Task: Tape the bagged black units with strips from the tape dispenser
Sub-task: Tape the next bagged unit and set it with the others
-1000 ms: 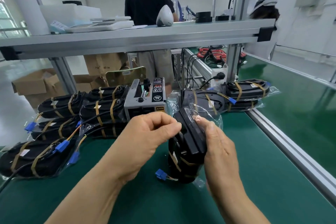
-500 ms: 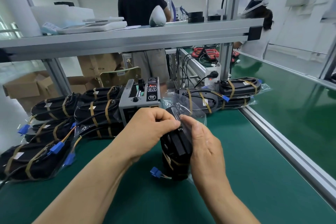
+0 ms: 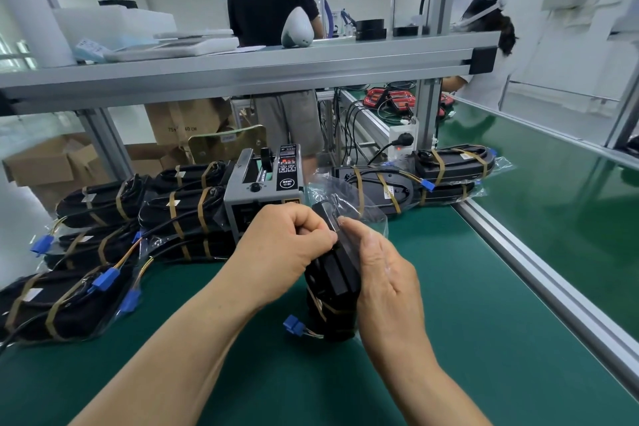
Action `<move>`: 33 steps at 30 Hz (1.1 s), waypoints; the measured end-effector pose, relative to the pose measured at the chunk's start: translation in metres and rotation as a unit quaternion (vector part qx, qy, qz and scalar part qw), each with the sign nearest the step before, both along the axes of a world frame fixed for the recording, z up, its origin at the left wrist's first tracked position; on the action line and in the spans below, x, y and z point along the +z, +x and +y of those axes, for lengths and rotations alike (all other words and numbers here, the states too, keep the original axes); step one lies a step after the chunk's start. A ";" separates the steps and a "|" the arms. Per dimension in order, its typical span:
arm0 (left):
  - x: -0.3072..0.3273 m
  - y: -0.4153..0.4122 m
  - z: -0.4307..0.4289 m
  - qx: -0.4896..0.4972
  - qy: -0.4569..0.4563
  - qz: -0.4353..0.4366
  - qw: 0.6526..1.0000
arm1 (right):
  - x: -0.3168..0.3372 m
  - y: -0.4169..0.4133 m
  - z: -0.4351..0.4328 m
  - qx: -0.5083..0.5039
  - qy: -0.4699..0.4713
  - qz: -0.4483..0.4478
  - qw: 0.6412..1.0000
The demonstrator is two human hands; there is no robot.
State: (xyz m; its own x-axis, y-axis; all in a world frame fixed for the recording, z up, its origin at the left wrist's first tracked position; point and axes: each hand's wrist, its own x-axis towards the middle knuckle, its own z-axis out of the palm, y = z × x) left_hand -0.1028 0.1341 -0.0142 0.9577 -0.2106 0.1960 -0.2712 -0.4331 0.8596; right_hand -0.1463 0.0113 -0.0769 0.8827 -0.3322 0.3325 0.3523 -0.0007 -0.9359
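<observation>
Hands hold the bagged black unit (image 3: 333, 282) upright before the tape dispenser (image 3: 264, 188). Left hand (image 3: 287, 247) pinches the bag top; right hand (image 3: 389, 282) clasps its side.

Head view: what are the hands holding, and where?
One bagged black unit, stood on end. The left hand pinches its top end; the right hand grips its upper right side.

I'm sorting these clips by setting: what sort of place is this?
Most likely a factory packing or assembly line: a green-matted workbench under an aluminium-frame shelf, an automatic tape dispenser, and stacks of bagged black units beside it.
</observation>
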 end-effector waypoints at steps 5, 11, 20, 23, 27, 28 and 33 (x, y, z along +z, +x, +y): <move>-0.005 0.002 0.002 0.012 0.017 -0.025 0.999 | 0.001 -0.001 0.000 -0.005 -0.018 0.005 1.000; -0.010 0.001 0.003 0.036 0.053 -0.071 0.995 | 0.001 -0.002 0.000 -0.007 -0.041 0.001 0.999; -0.025 0.000 -0.008 0.108 -0.093 -0.005 0.990 | 0.002 -0.004 0.003 -0.003 -0.051 -0.007 0.999; -0.027 -0.003 -0.007 0.074 -0.104 0.017 0.992 | -0.002 -0.003 0.000 -0.010 -0.030 -0.014 0.999; -0.027 -0.008 -0.003 0.024 -0.101 0.038 0.994 | -0.009 -0.004 -0.005 -0.008 0.000 -0.023 1.000; -0.026 -0.009 -0.002 0.017 -0.106 0.043 0.993 | -0.011 -0.005 -0.005 -0.002 0.005 -0.023 1.000; -0.028 -0.016 -0.003 0.011 -0.145 0.046 0.988 | -0.013 -0.010 -0.006 0.039 0.012 -0.017 0.999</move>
